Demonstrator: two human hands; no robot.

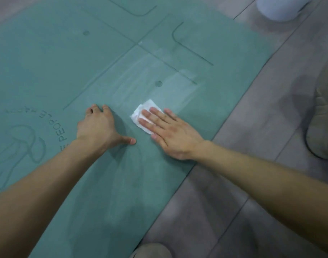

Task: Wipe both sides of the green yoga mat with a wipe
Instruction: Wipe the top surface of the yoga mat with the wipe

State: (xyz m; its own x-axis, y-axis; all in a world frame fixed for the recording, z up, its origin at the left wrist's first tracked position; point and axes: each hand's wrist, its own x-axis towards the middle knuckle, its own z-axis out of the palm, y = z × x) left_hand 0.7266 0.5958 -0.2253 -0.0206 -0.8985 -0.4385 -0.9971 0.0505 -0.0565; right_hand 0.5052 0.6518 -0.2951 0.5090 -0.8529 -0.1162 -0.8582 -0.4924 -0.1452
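The green yoga mat (70, 67) lies flat on the floor, its printed side with lines, dots and lettering facing up. A folded white wipe (143, 108) sits on the mat near its right edge. My right hand (168, 129) presses flat on the wipe with straight fingers, covering most of it. A pale damp streak spreads over the mat just beyond the wipe. My left hand (98, 127) rests on the mat to the left of the wipe, fingers bent at the tips and thumb stretched toward the right hand.
Grey tiled floor (252, 136) borders the mat on the right. A beige slipper (323, 127) lies at the right edge, a white rounded object (278, 8) stands at the top right, and part of another beige thing (152, 250) shows at the bottom.
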